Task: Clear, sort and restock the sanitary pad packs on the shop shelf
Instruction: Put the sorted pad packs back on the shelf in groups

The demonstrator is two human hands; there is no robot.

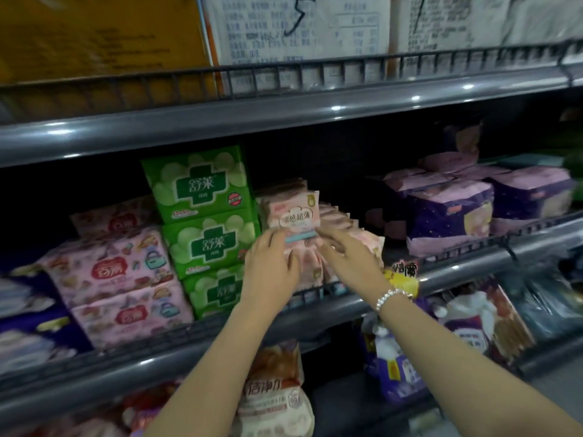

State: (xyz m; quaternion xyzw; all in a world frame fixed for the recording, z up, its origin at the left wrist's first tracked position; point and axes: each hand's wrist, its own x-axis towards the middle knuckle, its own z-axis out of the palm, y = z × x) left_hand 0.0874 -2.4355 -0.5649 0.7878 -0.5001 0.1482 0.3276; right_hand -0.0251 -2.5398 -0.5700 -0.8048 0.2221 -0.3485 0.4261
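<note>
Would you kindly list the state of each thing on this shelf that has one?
Left hand: resting on the pale pink packs.
Right hand: fingers on the same packs.
Pale pink packs: upright in a row, front one held.
Green packs: stacked three high.
Purple packs: leaning, loosely piled.

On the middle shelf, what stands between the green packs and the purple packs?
In the head view, light pink packs stand between the green packs and purple packs; both hands touch them.

Fingertips of the left hand [271, 266] and right hand [347, 257] hidden against pale pink packs [296, 216]; paper sheets [303, 29] above blurred, print unreadable.
</note>
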